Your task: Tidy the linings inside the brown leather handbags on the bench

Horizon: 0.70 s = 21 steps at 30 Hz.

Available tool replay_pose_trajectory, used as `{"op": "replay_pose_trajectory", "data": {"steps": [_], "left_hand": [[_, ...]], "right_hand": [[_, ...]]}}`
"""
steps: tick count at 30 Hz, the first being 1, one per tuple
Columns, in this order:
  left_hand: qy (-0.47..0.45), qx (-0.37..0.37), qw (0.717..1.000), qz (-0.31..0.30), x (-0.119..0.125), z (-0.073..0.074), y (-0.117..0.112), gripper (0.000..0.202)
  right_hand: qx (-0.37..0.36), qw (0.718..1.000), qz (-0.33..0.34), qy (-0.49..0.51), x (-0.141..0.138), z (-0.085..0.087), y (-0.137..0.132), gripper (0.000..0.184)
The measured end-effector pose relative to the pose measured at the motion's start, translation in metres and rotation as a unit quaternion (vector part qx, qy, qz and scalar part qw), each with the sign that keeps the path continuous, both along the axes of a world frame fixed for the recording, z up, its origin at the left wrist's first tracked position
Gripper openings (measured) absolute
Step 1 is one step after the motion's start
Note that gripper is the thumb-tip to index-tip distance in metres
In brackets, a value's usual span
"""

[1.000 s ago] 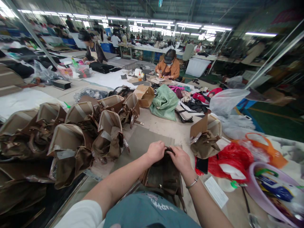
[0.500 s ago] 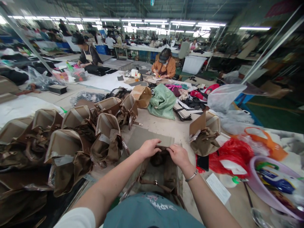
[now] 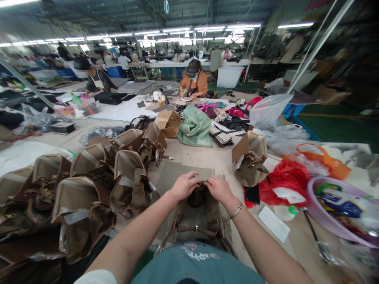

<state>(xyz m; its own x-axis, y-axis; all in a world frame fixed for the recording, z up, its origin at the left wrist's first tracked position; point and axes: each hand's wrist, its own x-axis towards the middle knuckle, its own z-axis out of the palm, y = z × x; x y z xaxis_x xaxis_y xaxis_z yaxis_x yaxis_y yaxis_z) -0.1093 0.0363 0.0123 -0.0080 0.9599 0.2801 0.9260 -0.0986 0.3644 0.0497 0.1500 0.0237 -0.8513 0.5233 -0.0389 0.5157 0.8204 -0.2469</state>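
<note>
I'm opening the brown bag [image 3: 194,217], left hand [image 3: 185,185] and right hand [image 3: 219,188] pinching its far rim; even pull needed

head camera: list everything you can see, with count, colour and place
held bag: one, brown, open, near table edge between the arms
other bags: several, brown with tan lining, heaped on the left
lone bag: one, brown, right of the hands
board: one, grey, flat beyond the held bag
sack: one, green, mid table
plastic bag: one, red, on the right
basin: one, purple, far right, holding items
co-worker: one, orange top, far end of the table
table: one, beige
left hand: one, gripping the held bag's far rim
right hand: one, gripping the same rim, bracelet on wrist
</note>
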Motion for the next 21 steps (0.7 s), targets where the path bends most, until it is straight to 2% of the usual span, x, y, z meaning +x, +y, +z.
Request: {"op": "replay_pose_trajectory", "data": {"steps": [10, 21], "left_hand": [[0.051, 0.027, 0.998, -0.009, 0.0011, 0.0004, 0.0039, 0.021], [0.094, 0.037, 0.995, -0.012, 0.0063, 0.0014, 0.0048, 0.02]], "right_hand": [[0.003, 1.0, -0.005, 0.013, 0.0019, -0.0076, 0.0, 0.035], [0.005, 1.0, -0.013, 0.016, 0.0019, -0.0057, -0.0019, 0.035]]}}
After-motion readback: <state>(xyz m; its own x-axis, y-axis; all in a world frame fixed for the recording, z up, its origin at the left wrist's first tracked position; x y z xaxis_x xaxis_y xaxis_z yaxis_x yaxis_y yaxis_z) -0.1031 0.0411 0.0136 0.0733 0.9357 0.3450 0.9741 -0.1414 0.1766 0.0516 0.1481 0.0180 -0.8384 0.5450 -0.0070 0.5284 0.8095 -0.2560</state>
